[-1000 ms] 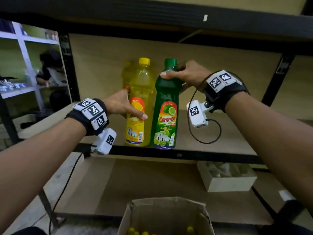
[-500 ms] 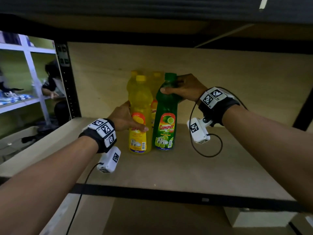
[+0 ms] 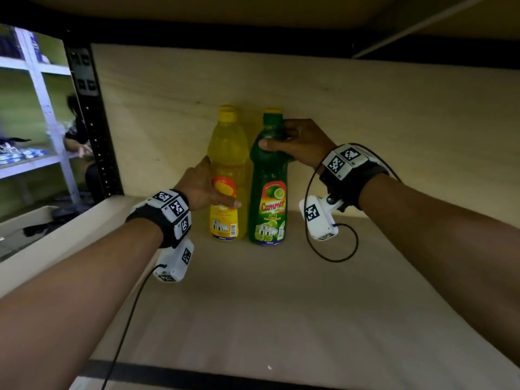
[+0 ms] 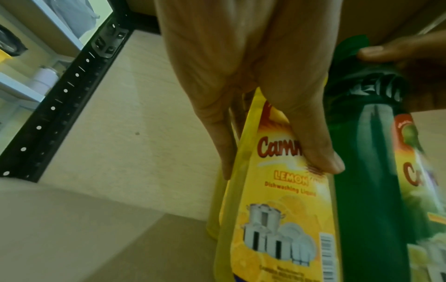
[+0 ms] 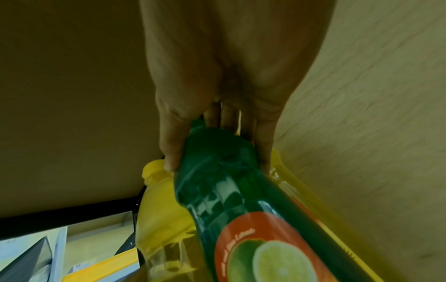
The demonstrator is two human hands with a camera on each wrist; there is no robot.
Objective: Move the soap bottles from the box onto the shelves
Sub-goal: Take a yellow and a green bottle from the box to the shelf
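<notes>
A yellow lemon soap bottle (image 3: 226, 175) and a green lime soap bottle (image 3: 268, 190) stand upright side by side near the back of the wooden shelf (image 3: 253, 305). My left hand (image 3: 208, 190) grips the yellow bottle (image 4: 277, 209) at its label, thumb across the front. My right hand (image 3: 292, 142) holds the green bottle (image 5: 229, 181) round its neck and shoulder. More yellow bottles (image 5: 284, 166) stand behind these two, mostly hidden. The box is out of view.
The shelf's back panel (image 3: 365, 122) is just behind the bottles. A black upright post (image 3: 90, 122) bounds the shelf at left. The upper shelf (image 3: 253, 12) hangs low overhead. Another person (image 3: 77, 133) sits by white shelving at far left.
Both hands have carried the two bottles from the shelf's front edge deep toward the back panel. My head has come in closer; the box has dropped out of view.
</notes>
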